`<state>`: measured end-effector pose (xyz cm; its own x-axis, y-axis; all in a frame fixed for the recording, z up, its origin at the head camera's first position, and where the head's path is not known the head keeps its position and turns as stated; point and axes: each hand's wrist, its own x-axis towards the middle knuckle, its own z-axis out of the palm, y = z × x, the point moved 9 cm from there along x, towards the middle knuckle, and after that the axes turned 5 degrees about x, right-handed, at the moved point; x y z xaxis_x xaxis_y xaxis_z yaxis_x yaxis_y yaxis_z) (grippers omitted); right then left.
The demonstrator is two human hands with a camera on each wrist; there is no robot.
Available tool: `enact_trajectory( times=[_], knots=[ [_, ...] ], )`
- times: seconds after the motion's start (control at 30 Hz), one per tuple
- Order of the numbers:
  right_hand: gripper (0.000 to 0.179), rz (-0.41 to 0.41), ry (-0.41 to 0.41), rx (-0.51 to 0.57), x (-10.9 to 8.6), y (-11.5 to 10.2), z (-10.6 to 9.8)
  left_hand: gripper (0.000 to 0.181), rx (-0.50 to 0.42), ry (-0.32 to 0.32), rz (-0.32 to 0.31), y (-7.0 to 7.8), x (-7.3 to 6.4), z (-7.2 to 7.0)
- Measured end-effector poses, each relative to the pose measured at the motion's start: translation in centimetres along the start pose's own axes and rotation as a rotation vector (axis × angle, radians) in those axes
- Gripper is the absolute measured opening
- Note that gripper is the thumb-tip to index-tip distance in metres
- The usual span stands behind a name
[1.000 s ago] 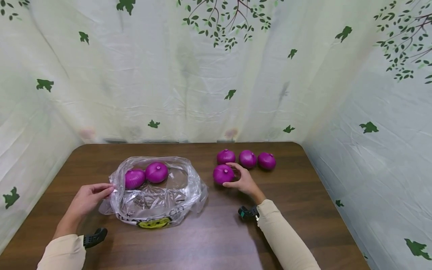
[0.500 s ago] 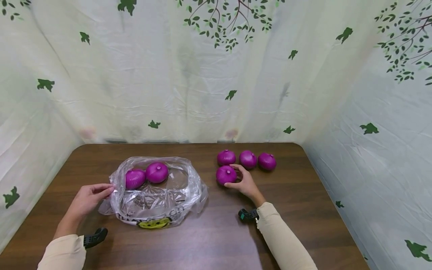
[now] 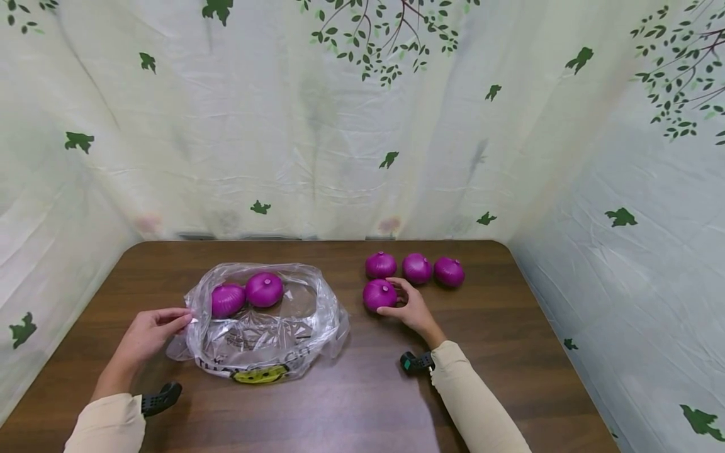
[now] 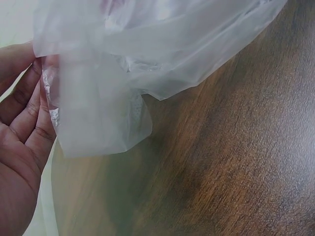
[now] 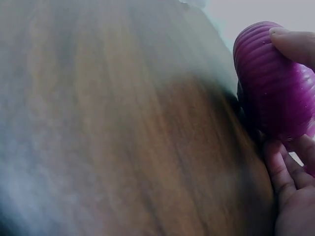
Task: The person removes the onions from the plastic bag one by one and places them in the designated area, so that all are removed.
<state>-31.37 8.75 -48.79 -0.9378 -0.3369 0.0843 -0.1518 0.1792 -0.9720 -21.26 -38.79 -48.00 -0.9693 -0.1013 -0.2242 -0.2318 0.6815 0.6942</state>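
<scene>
In the head view, my left hand (image 3: 144,336) pinches the left rim of a clear plastic bag (image 3: 334,327) with thumb and fingers. The bag's mouth faces up, and two purple onions (image 3: 264,289) lie inside at the back left. The left wrist view shows the fingers (image 4: 29,103) at the edge of the film. On the right, my right hand (image 3: 413,309) holds another purple onion (image 3: 378,294) between thumb and fingers. That ridged onion (image 5: 270,73) appears close over the tabletop in the right wrist view.
Behind the held onion, three more purple onions (image 3: 417,268) form a row near the back of the brown wooden table (image 3: 351,402). A pale curtain (image 3: 317,126) with leaf prints hangs behind the table and along both sides.
The onion in my right hand has shifted slightly to the right, with the fingers staying around it. My left hand and the bag look unchanged.
</scene>
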Motion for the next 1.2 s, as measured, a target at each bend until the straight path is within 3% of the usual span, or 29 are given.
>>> enact_trajectory(
  times=[0.63,0.93,1.2],
  knots=[
    [0.061,0.034,-0.004,0.016,0.07,0.21,-0.09,0.058,-0.005,0.003,-0.012,0.02,-0.04,0.16],
    [0.060,0.026,-0.012,0.130,0.19,0.28,-0.09,0.057,-0.007,0.002,-0.015,0.16,-0.09,0.10],
    [0.059,-0.019,-0.009,0.131,0.12,-0.17,-0.42,0.060,0.003,0.004,-0.002,0.58,0.05,0.02]
  ],
)
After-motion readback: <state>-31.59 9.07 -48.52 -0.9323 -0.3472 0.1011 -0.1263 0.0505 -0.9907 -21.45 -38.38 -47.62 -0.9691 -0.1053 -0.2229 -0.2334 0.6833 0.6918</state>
